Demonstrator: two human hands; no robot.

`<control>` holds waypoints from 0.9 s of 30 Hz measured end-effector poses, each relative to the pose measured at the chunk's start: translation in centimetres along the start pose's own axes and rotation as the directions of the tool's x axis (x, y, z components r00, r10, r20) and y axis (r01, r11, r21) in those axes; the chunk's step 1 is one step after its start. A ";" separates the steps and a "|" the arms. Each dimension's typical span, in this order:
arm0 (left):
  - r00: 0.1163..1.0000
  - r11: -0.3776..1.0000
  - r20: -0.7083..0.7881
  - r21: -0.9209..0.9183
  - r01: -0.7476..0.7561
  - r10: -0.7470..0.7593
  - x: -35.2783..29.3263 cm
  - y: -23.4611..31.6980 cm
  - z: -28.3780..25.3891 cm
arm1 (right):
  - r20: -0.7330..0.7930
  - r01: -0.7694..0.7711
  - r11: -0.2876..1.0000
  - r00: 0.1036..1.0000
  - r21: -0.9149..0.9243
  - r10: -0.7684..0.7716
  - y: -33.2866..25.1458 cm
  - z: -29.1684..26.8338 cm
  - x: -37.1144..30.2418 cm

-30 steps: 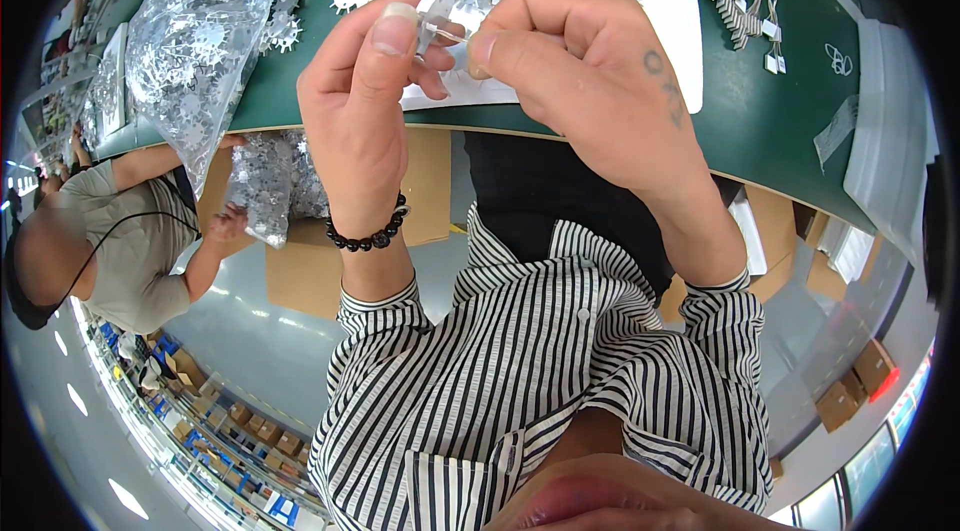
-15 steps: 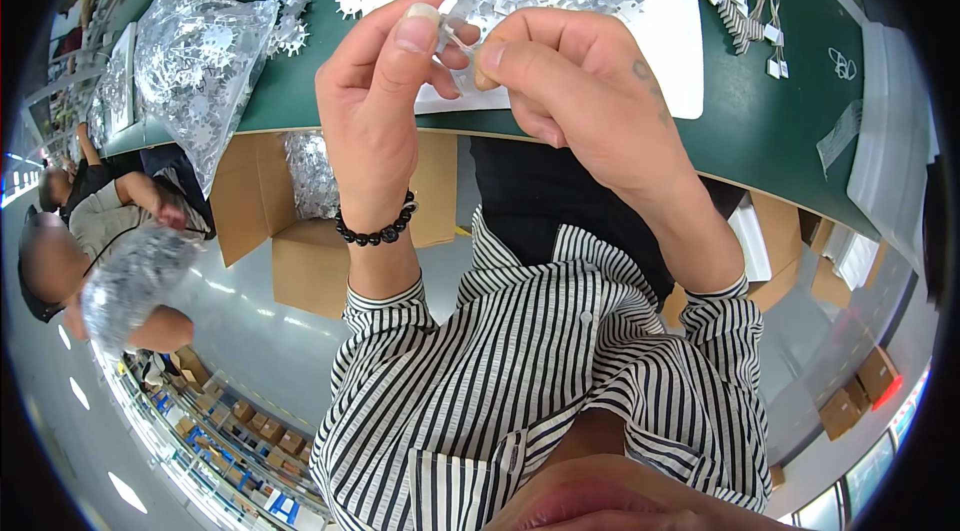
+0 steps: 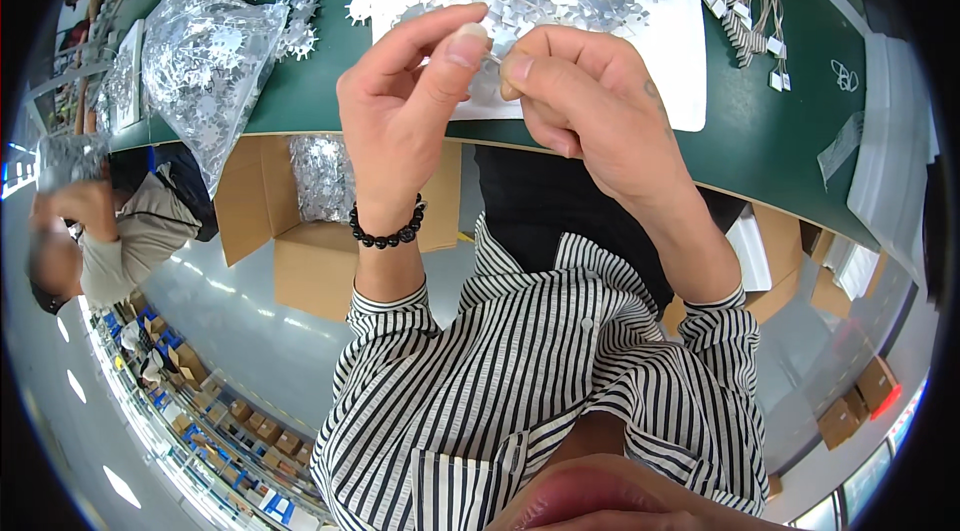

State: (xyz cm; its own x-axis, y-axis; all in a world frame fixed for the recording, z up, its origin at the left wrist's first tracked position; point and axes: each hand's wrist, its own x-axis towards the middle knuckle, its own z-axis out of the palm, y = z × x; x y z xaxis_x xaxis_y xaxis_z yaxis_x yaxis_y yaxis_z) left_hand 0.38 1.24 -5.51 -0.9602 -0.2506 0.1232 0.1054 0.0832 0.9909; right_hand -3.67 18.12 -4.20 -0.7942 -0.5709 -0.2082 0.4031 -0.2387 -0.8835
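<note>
Both my hands are raised over the near edge of a white tray. My left hand, with a black bead bracelet at its wrist, pinches a small silver metal piece that its thumb and fingers mostly hide. A thin pale wire spans the short gap between the hands. My right hand is closed on that wire between thumb and forefinger, its other fingers curled in. Beyond my fingertips, many silver gear-shaped metal pieces, some with wires, are heaped on the tray.
A clear plastic bag of gear-shaped pieces lies left on the green table. Bundled wires with white connectors lie right. Open cardboard boxes stand below the table edge. A co-worker at far left holds a silvery bag.
My hands have shifted slightly right and nearer to me. My left thumb now covers the silver piece that showed before. The co-worker has raised the silvery bag toward the table side.
</note>
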 end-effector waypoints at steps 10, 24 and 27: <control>0.979 0.964 0.136 -0.198 0.177 -0.152 -0.3 0.8 -0.2 | 0.054 0.203 0.968 0.979 -0.148 -0.197 0.7 -0.2 -0.1; 0.996 0.994 0.048 -0.083 -0.073 0.077 -0.4 1.0 1.7 | -0.062 0.171 0.974 0.981 -0.148 -0.182 0.7 -0.1 -0.9; 0.995 0.994 0.057 -0.084 -0.073 0.078 -0.3 1.3 1.6 | -0.056 0.216 0.945 0.970 -0.245 -0.236 0.9 -0.7 -0.8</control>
State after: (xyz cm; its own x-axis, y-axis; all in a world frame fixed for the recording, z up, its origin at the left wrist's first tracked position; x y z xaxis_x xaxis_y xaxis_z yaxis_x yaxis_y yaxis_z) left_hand 0.44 2.93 -4.34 -0.9621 -0.1881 0.1972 0.1970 0.0199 0.9802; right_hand -3.01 18.89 -5.15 -0.8910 -0.4537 -0.0167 0.0981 -0.1564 -0.9828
